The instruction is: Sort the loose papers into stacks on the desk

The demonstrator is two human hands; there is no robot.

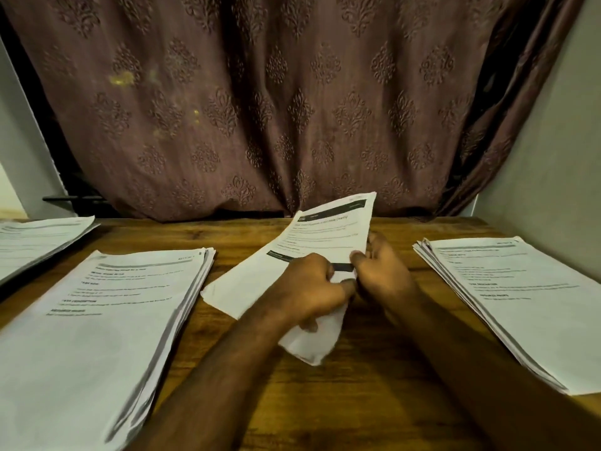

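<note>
Both hands hold a small bundle of printed papers (320, 237) above the middle of the wooden desk (367, 385). My left hand (310, 284) grips the bundle's lower part with curled fingers. My right hand (380, 271) pinches its right edge, thumb on top. The top sheet tilts up and away toward the curtain. One thick stack of papers (107, 320) lies on the desk at the left, and another stack (520, 301) lies at the right. A third stack (35, 242) sits at the far left edge.
A brown patterned curtain (260, 109) hangs right behind the desk's far edge. Pale walls stand at both sides. Bare wood shows between the left and right stacks, under my forearms.
</note>
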